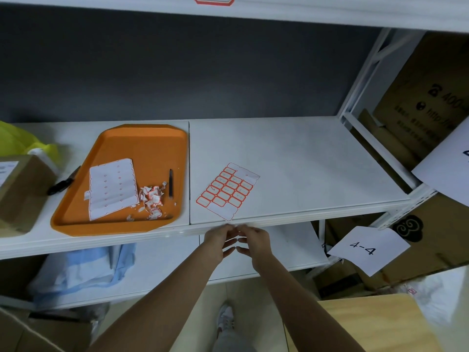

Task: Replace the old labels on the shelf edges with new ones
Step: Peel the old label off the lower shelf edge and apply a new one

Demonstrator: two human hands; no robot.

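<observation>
1. The left hand (220, 240) and right hand (254, 241) meet at the shelf edge (291, 219), fingers curled toward each other and fingertips almost touching.
2. The thumbs and forefingers of both hands press close against the edge. I cannot tell whether they pinch a label; anything between them is too small to see.
3. Just beyond the hands, on the shelf, lies the label sheet (228, 191), turned at an angle. Most of its red-bordered labels are in place; blank patches show at its near and far ends.
4. Left of the sheet sits an orange tray (142, 146). It holds a stripped backing sheet (111, 189), a heap of torn scraps (152, 199) near that sheet's right side, and a dark slim tool (171, 184) by the right rim.
5. A black pen-like thing (63, 181) lies just beside the tray's left rim, with a box (20, 189) and a yellow bag (15, 141) farther left.
6. A red-bordered label (213, 0) is on the upper shelf edge, far and above.
7. At the right, a paper marked "4-4" (368, 250) hangs near cartons (431, 97).
8. Blue cloth (83, 268) lies on the lower shelf, left of the arms.
</observation>
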